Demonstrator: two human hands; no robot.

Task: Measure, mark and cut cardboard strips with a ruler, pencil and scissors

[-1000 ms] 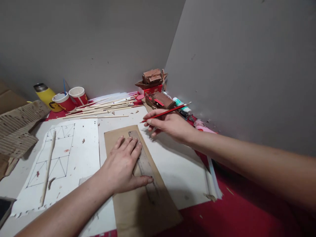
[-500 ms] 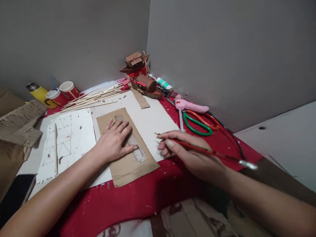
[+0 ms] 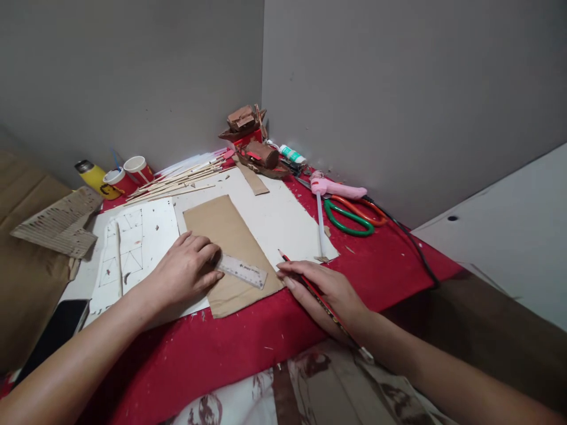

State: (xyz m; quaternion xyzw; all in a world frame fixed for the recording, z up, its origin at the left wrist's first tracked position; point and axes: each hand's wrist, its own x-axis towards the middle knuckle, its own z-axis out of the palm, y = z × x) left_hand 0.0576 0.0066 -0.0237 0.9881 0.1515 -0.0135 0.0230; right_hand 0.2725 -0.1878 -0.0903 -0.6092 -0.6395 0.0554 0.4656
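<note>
A brown piece of cardboard (image 3: 225,227) lies at a slant on a white board in front of me. Across its lower part is a short clear ruler (image 3: 243,271), turned at an angle. My left hand (image 3: 192,265) is closed on the ruler's left end, which is hidden under the fingers. Beside the cardboard's right corner, my right hand (image 3: 325,295) grips a red and black pencil (image 3: 316,294). The pencil's sharpened point is toward the far side, above the white board's edge.
Left of the cardboard lies a drawn sheet (image 3: 150,254) with a thin rolled stick (image 3: 119,260) on it. Scissors (image 3: 349,217) and a pink glue gun (image 3: 339,188) rest on the right. Farther back are wooden sticks (image 3: 186,180), cups (image 3: 138,170) and brown model boats (image 3: 261,156).
My left hand has pulled the ruler down and turned it from lengthwise to crosswise on the cardboard. My right hand has moved slightly lower, nearer the cardboard's corner, with the pencil.
</note>
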